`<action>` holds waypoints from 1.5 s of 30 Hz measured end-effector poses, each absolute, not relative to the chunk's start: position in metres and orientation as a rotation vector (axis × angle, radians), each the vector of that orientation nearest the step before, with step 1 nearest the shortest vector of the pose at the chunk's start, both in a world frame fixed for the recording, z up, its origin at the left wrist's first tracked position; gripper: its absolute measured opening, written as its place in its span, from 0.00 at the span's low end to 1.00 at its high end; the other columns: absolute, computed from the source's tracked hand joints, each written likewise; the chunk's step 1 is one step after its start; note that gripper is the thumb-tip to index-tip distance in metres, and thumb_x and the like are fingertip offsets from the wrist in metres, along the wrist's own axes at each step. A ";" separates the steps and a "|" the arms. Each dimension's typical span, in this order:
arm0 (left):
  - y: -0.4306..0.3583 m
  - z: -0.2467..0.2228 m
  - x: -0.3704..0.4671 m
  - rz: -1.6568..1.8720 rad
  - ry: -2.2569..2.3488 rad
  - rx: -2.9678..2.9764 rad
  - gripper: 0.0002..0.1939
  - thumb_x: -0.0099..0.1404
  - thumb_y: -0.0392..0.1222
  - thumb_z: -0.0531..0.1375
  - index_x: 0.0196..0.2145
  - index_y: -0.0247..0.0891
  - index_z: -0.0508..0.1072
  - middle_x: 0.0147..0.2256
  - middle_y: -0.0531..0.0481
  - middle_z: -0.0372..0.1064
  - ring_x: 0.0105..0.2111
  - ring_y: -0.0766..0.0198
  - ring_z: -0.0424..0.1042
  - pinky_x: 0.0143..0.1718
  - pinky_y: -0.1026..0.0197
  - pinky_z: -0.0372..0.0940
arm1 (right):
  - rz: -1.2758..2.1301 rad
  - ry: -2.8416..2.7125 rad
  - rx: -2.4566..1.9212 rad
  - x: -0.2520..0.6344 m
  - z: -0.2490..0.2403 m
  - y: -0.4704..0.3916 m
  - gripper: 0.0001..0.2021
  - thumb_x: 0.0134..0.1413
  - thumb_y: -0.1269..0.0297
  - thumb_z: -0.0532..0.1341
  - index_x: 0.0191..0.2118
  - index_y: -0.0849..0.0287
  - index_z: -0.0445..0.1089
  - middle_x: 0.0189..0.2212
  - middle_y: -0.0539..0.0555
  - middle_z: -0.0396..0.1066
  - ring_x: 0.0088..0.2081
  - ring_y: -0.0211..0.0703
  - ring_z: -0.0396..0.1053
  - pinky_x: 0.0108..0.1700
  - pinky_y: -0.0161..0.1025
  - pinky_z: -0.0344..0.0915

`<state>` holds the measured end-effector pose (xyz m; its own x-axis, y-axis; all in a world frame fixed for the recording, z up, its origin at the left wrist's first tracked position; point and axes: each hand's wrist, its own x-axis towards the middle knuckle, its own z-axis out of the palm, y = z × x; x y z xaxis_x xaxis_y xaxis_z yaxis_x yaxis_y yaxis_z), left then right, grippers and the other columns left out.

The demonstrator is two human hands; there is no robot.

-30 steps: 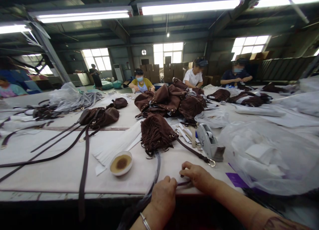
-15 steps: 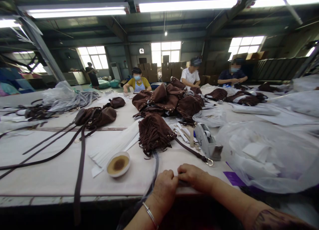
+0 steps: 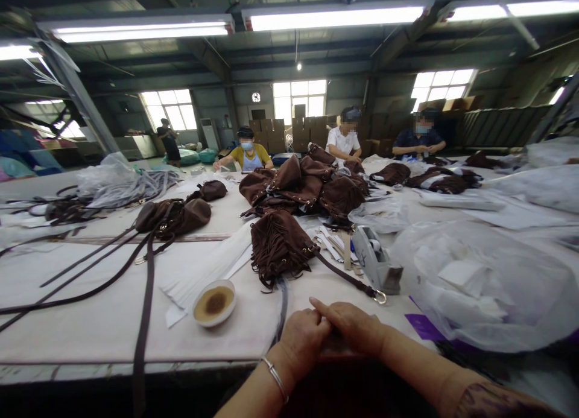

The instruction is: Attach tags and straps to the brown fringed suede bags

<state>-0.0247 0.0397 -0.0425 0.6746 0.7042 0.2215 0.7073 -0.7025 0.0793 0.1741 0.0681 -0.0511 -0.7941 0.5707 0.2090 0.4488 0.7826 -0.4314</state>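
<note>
At the front edge of the table my left hand [image 3: 304, 336] is closed, its fingers bent into a fist. My right hand [image 3: 355, 329] meets it there, one finger reaching across the left knuckles and the others curled under. What they pinch between them is hidden from me. A strap in clear plastic [image 3: 282, 312] runs from under the fringed brown bag [image 3: 283, 246] down past my left wrist. That bag lies just beyond my hands, its short strap with a metal clasp [image 3: 379, 296] pointing toward my right hand.
A bowl of brownish liquid [image 3: 215, 303] stands left of my hands. A tape dispenser [image 3: 377, 261] and a big plastic bag [image 3: 484, 285] are on the right. Behind lies a heap of brown bags [image 3: 303, 183]; long straps [image 3: 147, 309] hang over the edge. Several people work farther back.
My right hand has shifted slightly left, a finger now lying over my left hand. The dark piece seen between the hands earlier is now covered. Bags and bowl stay put.
</note>
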 end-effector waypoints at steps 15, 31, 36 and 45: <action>0.034 -0.032 0.001 -0.342 -1.812 -2.765 0.09 0.69 0.38 0.56 0.35 0.38 0.75 0.36 0.46 0.74 0.38 0.57 0.73 0.40 0.58 0.66 | 0.059 -2.526 -1.339 0.169 -0.043 0.032 0.09 0.59 0.75 0.58 0.39 0.60 0.75 0.32 0.56 0.72 0.36 0.47 0.69 0.39 0.41 0.64; 0.044 -0.021 0.003 -0.278 -1.869 -2.815 0.12 0.68 0.38 0.53 0.37 0.37 0.77 0.37 0.43 0.74 0.38 0.57 0.73 0.38 0.59 0.65 | 0.431 -2.141 -1.584 0.175 -0.036 0.058 0.18 0.66 0.62 0.50 0.37 0.61 0.76 0.33 0.59 0.76 0.38 0.47 0.72 0.41 0.40 0.61; 0.036 -0.020 0.003 -0.328 -1.934 -2.778 0.13 0.68 0.36 0.51 0.39 0.37 0.76 0.39 0.43 0.74 0.40 0.56 0.74 0.41 0.58 0.66 | 0.490 -2.246 -1.863 0.149 -0.030 0.064 0.14 0.61 0.66 0.54 0.32 0.63 0.76 0.32 0.61 0.79 0.35 0.46 0.73 0.33 0.38 0.55; 0.051 -0.009 -0.028 0.079 -1.673 -2.914 0.12 0.68 0.41 0.54 0.41 0.38 0.77 0.38 0.42 0.74 0.38 0.53 0.75 0.40 0.56 0.68 | 0.505 -2.694 -1.507 0.150 -0.008 0.092 0.08 0.52 0.64 0.62 0.33 0.60 0.78 0.36 0.61 0.79 0.39 0.50 0.74 0.37 0.38 0.57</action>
